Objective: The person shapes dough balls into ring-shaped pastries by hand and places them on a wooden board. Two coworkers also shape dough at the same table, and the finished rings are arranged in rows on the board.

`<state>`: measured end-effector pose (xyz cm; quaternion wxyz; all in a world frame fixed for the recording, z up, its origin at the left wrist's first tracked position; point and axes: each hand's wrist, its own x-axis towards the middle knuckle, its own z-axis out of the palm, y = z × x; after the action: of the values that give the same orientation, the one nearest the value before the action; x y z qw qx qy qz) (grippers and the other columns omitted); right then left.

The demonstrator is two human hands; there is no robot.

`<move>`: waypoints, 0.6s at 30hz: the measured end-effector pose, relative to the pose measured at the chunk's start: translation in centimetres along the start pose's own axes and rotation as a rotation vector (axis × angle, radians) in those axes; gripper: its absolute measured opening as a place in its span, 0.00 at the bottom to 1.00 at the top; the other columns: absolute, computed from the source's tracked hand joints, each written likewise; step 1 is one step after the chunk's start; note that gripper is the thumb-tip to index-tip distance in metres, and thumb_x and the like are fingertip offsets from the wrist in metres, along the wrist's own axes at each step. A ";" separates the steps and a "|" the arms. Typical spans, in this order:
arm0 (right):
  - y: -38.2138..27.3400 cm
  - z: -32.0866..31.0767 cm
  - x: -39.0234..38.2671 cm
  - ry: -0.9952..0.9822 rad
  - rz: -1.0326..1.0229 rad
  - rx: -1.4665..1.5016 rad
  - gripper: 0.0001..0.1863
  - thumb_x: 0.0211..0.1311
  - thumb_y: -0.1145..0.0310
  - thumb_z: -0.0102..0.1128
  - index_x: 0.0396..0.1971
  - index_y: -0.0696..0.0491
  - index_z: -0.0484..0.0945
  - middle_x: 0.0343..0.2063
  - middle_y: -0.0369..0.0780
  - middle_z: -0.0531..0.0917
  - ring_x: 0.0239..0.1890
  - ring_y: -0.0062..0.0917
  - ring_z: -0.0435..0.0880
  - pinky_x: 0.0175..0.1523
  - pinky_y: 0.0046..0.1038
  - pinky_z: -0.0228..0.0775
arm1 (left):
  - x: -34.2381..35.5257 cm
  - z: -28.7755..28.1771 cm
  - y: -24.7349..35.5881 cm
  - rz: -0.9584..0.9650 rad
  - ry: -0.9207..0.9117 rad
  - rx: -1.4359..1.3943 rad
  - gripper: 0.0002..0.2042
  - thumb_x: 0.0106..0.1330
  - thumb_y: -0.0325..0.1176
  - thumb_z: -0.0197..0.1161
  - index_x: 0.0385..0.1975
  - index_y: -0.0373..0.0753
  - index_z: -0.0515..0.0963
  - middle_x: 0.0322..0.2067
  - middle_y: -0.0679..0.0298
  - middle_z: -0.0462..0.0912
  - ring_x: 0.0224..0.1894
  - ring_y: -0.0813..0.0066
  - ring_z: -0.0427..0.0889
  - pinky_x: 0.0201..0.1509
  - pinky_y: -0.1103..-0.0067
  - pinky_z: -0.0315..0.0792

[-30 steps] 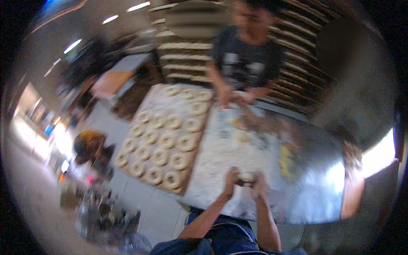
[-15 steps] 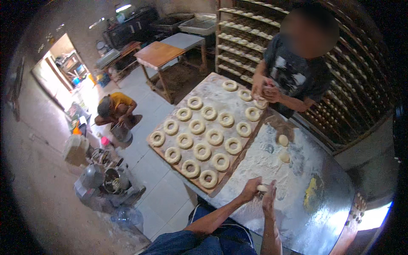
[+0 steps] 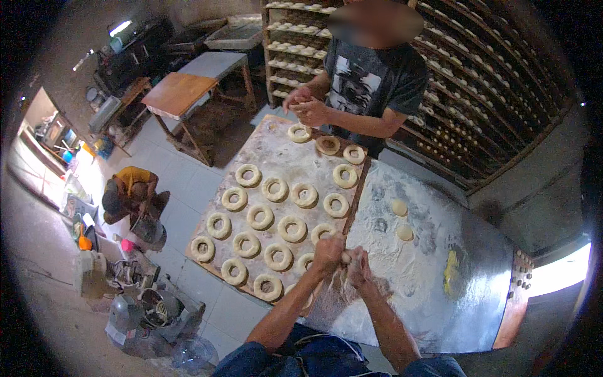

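Note:
My left hand (image 3: 328, 254) is closed around a small piece of pale dough (image 3: 346, 257) at the right edge of a wooden board (image 3: 270, 139). Close beside it, my right hand (image 3: 360, 269) grips the other end of the dough, above the floured metal table (image 3: 465, 301). Several dough rings (image 3: 278, 256) lie in rows on the board; my left hand and forearm hide parts of the nearest ones. Two round dough pieces, one a dough ball (image 3: 405, 233), rest on the flour beyond my right hand.
Across the table a co-worker (image 3: 370, 88) stands with both hands together over the board's far end. Behind is a rack (image 3: 295, 47) of dough trays. Another person (image 3: 133, 191) crouches on the floor at left, near a mixer (image 3: 135, 314). Yellow smear (image 3: 451, 274) marks the table.
My hands have moved left with the dough, from over the floured table to the board's right edge. The whole view has shifted, with the rack and co-worker now further left.

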<state>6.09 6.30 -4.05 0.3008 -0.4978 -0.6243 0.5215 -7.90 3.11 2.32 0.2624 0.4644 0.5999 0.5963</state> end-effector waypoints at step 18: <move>-16.6 5.5 17.9 -0.281 -0.267 0.022 0.24 0.54 0.66 0.67 0.48 0.62 0.73 0.38 0.48 0.79 0.43 0.33 0.80 0.53 0.33 0.70 | 21.6 -9.7 -6.0 0.103 0.031 0.086 0.18 0.65 0.40 0.48 0.23 0.29 0.70 0.18 0.51 0.75 0.23 0.53 0.76 0.31 0.64 0.69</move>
<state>-9.71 21.82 7.67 0.2825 -0.3295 -0.7148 0.5483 -27.05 18.20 3.18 0.2019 0.4960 0.6043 0.5899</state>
